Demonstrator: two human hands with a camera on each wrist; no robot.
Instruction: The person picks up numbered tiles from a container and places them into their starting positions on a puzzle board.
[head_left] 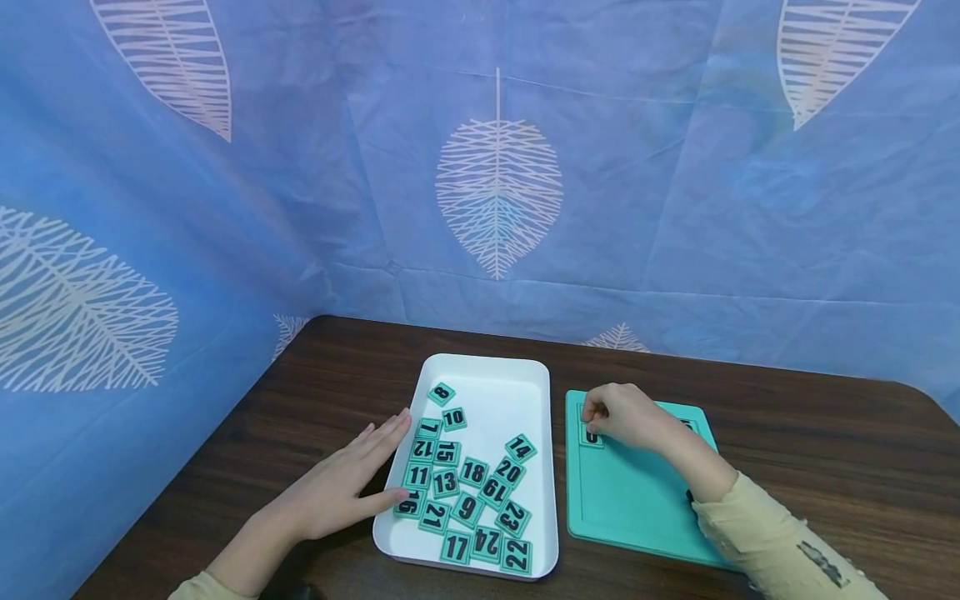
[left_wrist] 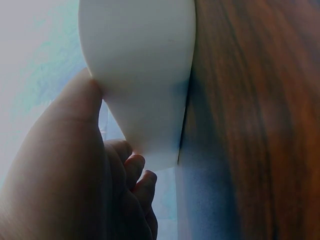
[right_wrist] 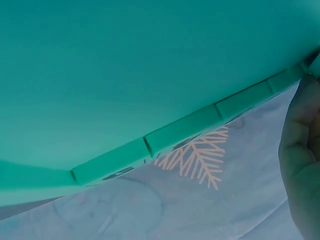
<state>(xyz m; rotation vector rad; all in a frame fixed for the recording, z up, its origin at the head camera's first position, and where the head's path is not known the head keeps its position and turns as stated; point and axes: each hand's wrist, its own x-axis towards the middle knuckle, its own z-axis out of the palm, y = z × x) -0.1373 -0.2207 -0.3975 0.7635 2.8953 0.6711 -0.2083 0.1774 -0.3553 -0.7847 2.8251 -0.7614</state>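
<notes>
My left hand (head_left: 341, 487) lies along the left side of a white tray (head_left: 517, 379), fingers extended at its rim and thumb reaching over a tile marked 16 (head_left: 409, 504). In the left wrist view, the thumb (left_wrist: 75, 115) meets the tray's edge. Several green number tiles lie in the tray, such as 8 (head_left: 442, 393) and 17 (head_left: 455, 547). Over the upper left of a green board (head_left: 630, 508), my right hand (head_left: 626, 414) has curled fingers pinching a number tile (head_left: 591, 437), its digit partly covered. The right wrist view shows a row of tiles (right_wrist: 185, 130) along the board's edge.
The tray and board stand side by side on a dark wooden table (head_left: 810, 425). Behind the table hangs a blue cloth (head_left: 637, 192) with white leaf prints. My right forearm, in a light sleeve (head_left: 772, 533), crosses the board's right part.
</notes>
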